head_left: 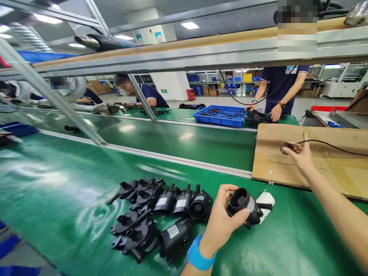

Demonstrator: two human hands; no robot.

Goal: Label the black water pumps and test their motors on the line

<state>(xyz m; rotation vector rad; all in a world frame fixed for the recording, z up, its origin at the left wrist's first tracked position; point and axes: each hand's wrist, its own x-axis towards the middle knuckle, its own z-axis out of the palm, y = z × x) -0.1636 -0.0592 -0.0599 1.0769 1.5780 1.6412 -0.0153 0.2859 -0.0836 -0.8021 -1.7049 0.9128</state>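
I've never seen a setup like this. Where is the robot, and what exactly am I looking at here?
There is no robot here: you see a person's two bare hands. The single picture comes from a camera worn on that person's head, looking forward and down.

The left hand, with a blue band at its wrist, holds a black cylindrical part, its open end toward the camera. The right hand holds a small dark piece with a black cable, over a cardboard sheet.

On the green work surface lies a group of black parts, several with pale labels. Beyond, a co-worker stands near a blue tray holding dark cables.
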